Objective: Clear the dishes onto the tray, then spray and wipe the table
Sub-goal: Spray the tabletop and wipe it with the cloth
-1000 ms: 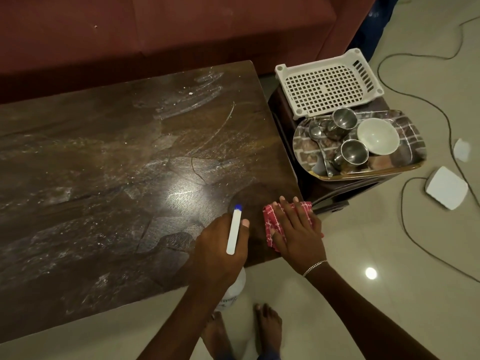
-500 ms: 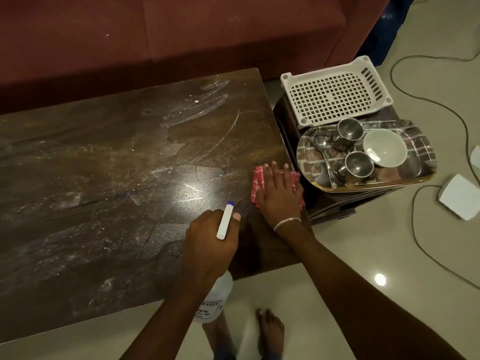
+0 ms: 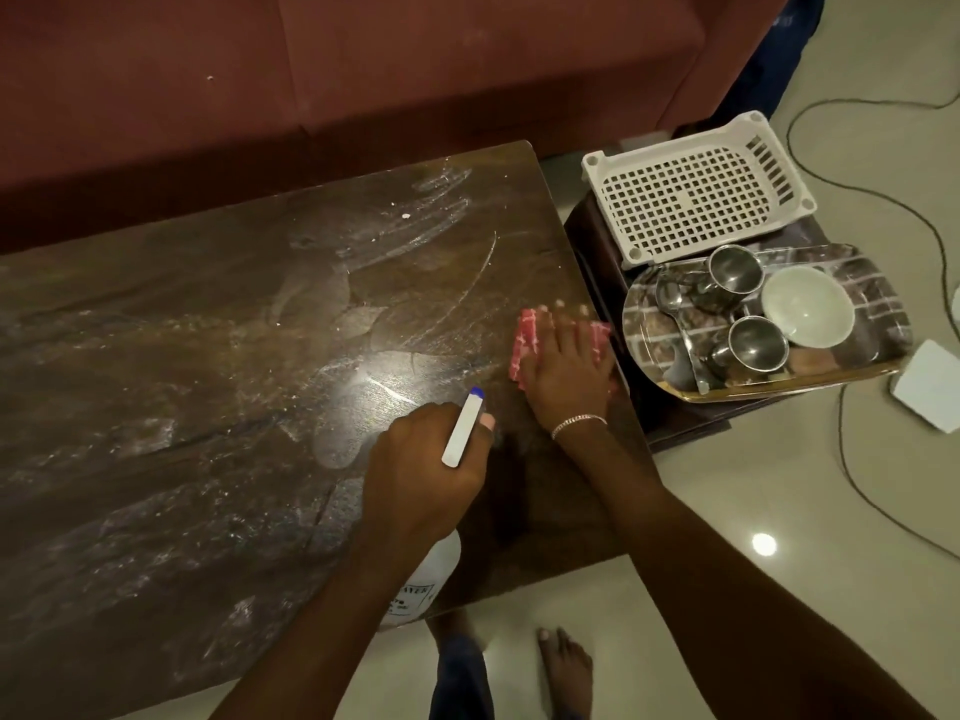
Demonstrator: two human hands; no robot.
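Note:
My right hand (image 3: pixel 563 371) lies flat on a red checked cloth (image 3: pixel 524 345), pressing it to the dark wooden table (image 3: pixel 218 366) near the right edge. My left hand (image 3: pixel 421 470) grips a white spray bottle (image 3: pixel 431 579); its white nozzle with a blue tip (image 3: pixel 464 427) points away from me over the table. Streaks and wet patches cover the tabletop. To the right, a patterned tray (image 3: pixel 883 314) holds two steel cups (image 3: pixel 756 345), a white bowl (image 3: pixel 808 304) and spoons (image 3: pixel 675 309).
A white perforated plastic basket (image 3: pixel 691 194) rests behind the tray on a dark side stand. A red sofa (image 3: pixel 363 70) runs along the far side. Cables (image 3: pixel 852 459) and a white box (image 3: pixel 930 387) lie on the tiled floor. My bare feet show below.
My right hand has slid the cloth away from me along the table's right edge. The left hand with the bottle has stayed nearly in place.

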